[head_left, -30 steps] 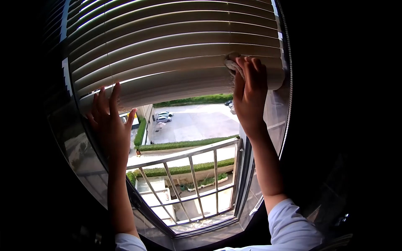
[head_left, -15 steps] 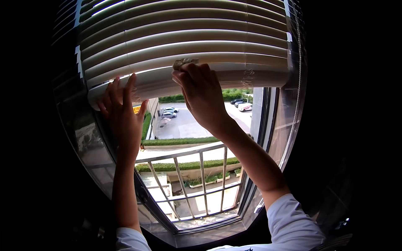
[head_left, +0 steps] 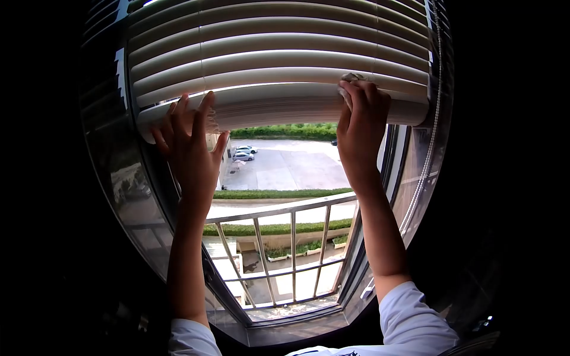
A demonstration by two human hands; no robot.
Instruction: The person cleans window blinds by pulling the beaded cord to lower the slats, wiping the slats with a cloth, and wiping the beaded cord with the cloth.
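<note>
an open left hand (head_left: 193,136) at the lower edge of a window blind (head_left: 285,59), and a right hand (head_left: 365,115) grasping a wadded cloth (head_left: 354,78) against it.

the left hand has its fingers and thumb spread, released, in front of the left end of the gathered slats (head_left: 279,108); in this shade it is hard to say how firmly the fingertips touch. just right of that hand, a frayed-looking cord bunch (head_left: 212,121) hangs, and past its thumb two parked cars (head_left: 243,153) show outside. between the forearms, below both hands, stands a metal railing (head_left: 293,237). the right hand is bent round the cloth, which pokes out above its fingers, on the blind's lowest slats. right of that hand hangs a beaded chain (head_left: 439,83).
</note>
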